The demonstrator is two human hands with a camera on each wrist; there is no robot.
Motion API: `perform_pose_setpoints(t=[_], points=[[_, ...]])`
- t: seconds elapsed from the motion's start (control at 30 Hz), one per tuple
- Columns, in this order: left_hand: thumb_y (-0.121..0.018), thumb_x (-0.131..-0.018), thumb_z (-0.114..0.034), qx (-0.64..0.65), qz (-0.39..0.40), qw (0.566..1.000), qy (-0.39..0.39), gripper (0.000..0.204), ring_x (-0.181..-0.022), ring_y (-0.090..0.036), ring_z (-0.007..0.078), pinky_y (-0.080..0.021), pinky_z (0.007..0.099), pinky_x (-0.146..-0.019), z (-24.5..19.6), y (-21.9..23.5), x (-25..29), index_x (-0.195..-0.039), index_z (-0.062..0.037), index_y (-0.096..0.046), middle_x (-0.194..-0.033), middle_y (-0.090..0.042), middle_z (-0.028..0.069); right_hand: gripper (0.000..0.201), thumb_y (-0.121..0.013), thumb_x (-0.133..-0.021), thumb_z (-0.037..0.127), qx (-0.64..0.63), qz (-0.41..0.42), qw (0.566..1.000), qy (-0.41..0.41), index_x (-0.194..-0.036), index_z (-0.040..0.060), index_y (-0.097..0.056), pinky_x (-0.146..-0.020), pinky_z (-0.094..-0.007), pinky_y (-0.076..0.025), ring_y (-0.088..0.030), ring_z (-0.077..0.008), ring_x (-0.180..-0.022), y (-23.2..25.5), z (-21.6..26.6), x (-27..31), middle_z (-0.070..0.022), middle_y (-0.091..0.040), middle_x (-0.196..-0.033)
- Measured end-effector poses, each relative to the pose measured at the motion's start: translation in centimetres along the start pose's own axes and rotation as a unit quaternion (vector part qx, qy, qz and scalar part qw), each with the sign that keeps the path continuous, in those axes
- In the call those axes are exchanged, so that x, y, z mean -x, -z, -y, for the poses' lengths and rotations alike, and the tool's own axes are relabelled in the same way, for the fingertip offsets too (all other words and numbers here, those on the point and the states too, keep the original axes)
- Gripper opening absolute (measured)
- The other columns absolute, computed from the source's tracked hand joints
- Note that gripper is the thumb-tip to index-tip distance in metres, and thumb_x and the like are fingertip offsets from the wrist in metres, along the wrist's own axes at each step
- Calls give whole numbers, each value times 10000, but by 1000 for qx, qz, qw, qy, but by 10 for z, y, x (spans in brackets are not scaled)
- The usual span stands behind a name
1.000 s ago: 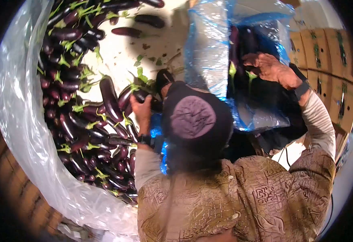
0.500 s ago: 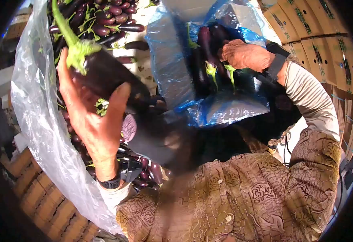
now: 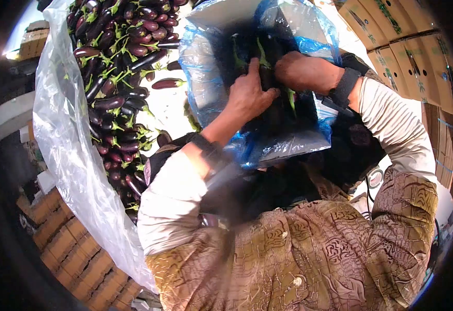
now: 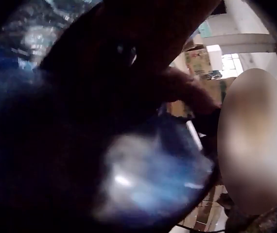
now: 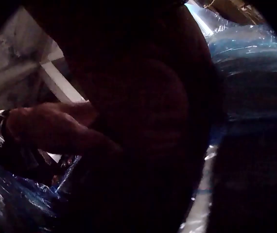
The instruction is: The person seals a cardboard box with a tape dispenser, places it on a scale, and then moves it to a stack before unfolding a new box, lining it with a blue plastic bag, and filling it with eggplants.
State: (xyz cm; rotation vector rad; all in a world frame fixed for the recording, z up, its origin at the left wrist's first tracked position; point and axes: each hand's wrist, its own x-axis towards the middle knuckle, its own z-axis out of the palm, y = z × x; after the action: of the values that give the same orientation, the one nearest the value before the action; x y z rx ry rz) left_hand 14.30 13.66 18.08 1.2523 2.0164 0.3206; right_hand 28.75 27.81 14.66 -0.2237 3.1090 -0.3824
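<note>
Blue liner (image 3: 205,78) at upper centre of the frame already holds several eggplants (image 3: 268,52), and I see both hands inside, left hand (image 3: 249,93) and right hand (image 3: 301,70) pressing them, exact grip unclear, while the pile (image 3: 117,78) at upper left remains unpacked.

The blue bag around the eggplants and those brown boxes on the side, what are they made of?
The blue bag looks like thin plastic film: see-through, shiny and crinkled, with bright glints. The brown boxes look like cardboard: dull tan, flat-sided, with printed green marks. Both hands, left hand and right hand, reach inside the bag.
</note>
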Motion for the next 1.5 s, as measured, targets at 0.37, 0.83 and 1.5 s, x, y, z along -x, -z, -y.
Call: perform_pose_setpoints(t=[0.37,0.83,1.5], points=[[-825,-677,-269,55,33,998,5,1123,-1135,-557,456,-476,462,-943,40,-64,-3,-1492,-48,-84,-1245,-568,281,125,-594,-754,41,-70,21,997,-29,-863,10,-647,-767,-399,-515,-637,-348,-902,1,11,-9,-165,-647,-927],[-720,-808,-371,-47,10,996,-75,575,-938,-649,423,-522,477,-819,9,-7,9,-1207,-2,-535,-996,-677,242,177,-634,-798,132,-46,219,954,-197,-943,50,-696,-766,-441,-544,-665,-359,-943,0,11,-46,-188,-681,-994],[-660,-869,-135,525,-295,689,402,373,-691,-651,180,-547,293,-623,351,-120,350,-1198,14,-566,-829,-665,125,356,-702,-799,69,-205,195,954,-96,-1138,-1,-618,-743,-431,-506,-628,-396,-844,73,89,-55,-202,-634,-982]])
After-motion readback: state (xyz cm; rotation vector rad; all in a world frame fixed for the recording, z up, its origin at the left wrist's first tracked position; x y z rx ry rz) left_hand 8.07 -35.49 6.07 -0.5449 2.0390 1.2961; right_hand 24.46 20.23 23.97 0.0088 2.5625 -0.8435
